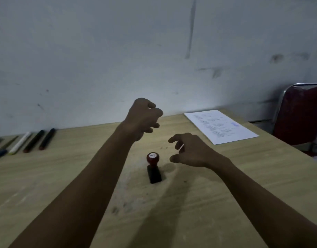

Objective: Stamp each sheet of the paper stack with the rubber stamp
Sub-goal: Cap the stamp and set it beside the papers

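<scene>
Just 1 head cam, wide-angle, looking fwd & down over the bench point(64, 176), close-ish, wall point(100, 51) right behind it.

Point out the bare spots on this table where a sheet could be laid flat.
Bare wood lies between the pens and the rubber stamp, and along the near edge of the table under both forearms. Crowded: the far right corner, taken by the paper stack, and the far left with the pens.

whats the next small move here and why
Probably lower the right hand a little to its left and close it round the red knob of the rubber stamp. The stamp stands upright and untouched on the table, both hands are empty, and the right hand's curled fingers hover just beside the knob.
</scene>
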The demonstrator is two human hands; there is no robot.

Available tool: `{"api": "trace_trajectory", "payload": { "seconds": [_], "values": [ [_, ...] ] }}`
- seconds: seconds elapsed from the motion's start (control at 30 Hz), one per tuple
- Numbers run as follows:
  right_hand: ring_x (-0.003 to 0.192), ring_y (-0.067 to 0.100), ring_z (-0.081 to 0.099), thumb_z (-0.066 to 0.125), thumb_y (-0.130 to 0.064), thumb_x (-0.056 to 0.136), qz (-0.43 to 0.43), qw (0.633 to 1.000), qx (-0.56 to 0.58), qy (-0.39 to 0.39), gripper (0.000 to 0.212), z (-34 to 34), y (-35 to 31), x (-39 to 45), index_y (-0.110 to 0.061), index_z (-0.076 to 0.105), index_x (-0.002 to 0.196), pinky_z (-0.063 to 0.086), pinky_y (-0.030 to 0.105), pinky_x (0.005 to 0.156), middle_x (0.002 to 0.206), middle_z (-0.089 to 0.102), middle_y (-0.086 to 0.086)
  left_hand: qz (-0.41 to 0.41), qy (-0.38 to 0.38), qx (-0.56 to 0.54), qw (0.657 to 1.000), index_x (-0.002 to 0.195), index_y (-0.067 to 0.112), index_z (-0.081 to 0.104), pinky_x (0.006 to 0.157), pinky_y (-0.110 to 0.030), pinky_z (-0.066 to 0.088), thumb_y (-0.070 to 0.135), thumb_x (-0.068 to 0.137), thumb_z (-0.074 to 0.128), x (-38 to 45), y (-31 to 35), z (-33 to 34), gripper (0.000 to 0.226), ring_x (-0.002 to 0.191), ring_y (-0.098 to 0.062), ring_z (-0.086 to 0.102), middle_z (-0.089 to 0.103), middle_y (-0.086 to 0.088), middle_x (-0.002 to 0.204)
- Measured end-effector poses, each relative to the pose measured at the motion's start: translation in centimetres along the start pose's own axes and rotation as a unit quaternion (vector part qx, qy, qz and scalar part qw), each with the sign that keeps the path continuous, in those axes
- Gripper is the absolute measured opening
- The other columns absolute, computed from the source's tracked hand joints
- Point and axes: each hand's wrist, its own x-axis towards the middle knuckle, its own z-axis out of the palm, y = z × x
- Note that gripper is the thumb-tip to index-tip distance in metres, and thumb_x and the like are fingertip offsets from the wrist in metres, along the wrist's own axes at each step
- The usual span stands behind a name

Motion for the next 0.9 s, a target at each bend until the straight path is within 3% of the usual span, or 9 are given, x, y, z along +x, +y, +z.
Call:
{"api": "trace_trajectory", "payload": {
  "seconds": [0.13,0.27,0.5,0.57,0.67,0.8,0.9],
  "values": [
    [0.088,0.005,0.057,0.085,-0.041,0.067,-0.016,0.999,0.027,-0.011,0.076,3.1,-2.8,-1.0,-0.028,0.052,0.134,0.042,0.015,0.062,0.112,0.056,-0.004,-0.024,0.048,0.002,0.999,0.103,0.005,0.061,0.056,-0.027,0.047,0.011,0.088,0.06,-2.7,-3.2,-4.0,0.016,0.073,-0.024,0.068,0.064,-0.015,0.106],
    [0.097,0.01,0.057,0.086,-0.036,0.068,-0.031,0.997,0.059,0.031,0.075,5.6,-4.3,-1.8,-0.023,0.054,0.135,0.045,0.018,0.069,0.121,0.058,0.0,-0.051,0.055,0.019,0.997,0.099,0.003,0.064,0.055,-0.028,0.046,0.005,0.088,0.057,-4.6,-6.9,-6.0,0.013,0.071,-0.025,0.067,0.068,-0.019,0.097],
    [0.09,0.011,0.062,0.086,-0.038,0.061,-0.002,0.991,0.083,0.102,0.06,8.3,-4.3,-2.9,-0.029,0.061,0.115,0.055,0.033,0.076,0.103,0.066,-0.005,-0.102,-0.028,0.081,0.991,0.111,0.006,0.064,0.056,-0.029,0.05,0.005,0.085,0.062,-6.5,-12.6,-5.8,0.026,0.075,-0.023,0.07,0.07,-0.014,0.089],
    [0.084,0.012,0.063,0.086,-0.045,0.059,0.026,0.989,0.074,0.127,0.064,9.1,-4.2,-3.0,-0.031,0.062,0.116,0.057,0.037,0.074,0.095,0.066,-0.006,-0.086,-0.062,0.109,0.988,0.115,0.009,0.064,0.066,-0.029,0.054,0.007,0.084,0.066,-6.8,-13.9,-5.3,0.031,0.08,-0.019,0.068,0.07,-0.009,0.092],
    [0.077,0.011,0.063,0.084,-0.053,0.057,0.07,0.983,0.043,0.166,0.064,10.1,-4.3,-2.9,-0.03,0.062,0.112,0.054,0.032,0.066,0.086,0.064,-0.007,-0.043,-0.101,0.165,0.98,0.123,0.011,0.062,0.085,-0.03,0.053,0.011,0.081,0.071,-7.0,-15.0,-4.5,0.042,0.094,-0.016,0.062,0.065,-0.004,0.103],
    [0.091,0.018,0.065,0.081,-0.05,0.065,0.118,0.977,-0.005,0.18,0.061,11.3,-4.6,-2.3,-0.023,0.062,0.115,0.049,0.029,0.069,0.1,0.069,-0.002,-0.021,-0.102,0.17,0.98,0.125,0.012,0.06,0.077,-0.024,0.05,0.015,0.08,0.073,-6.8,-15.5,-4.0,0.047,0.093,-0.017,0.061,0.062,-0.005,0.104],
    [0.089,0.022,0.065,0.078,-0.046,0.067,0.136,0.973,-0.019,0.184,0.049,11.7,-4.8,-2.0,-0.019,0.066,0.106,0.053,0.032,0.072,0.098,0.068,0.002,-0.021,-0.103,0.162,0.981,0.127,0.013,0.058,0.073,-0.02,0.047,0.015,0.081,0.072,-6.6,-15.9,-4.0,0.047,0.091,-0.013,0.06,0.061,-0.003,0.105]
  ]
}}
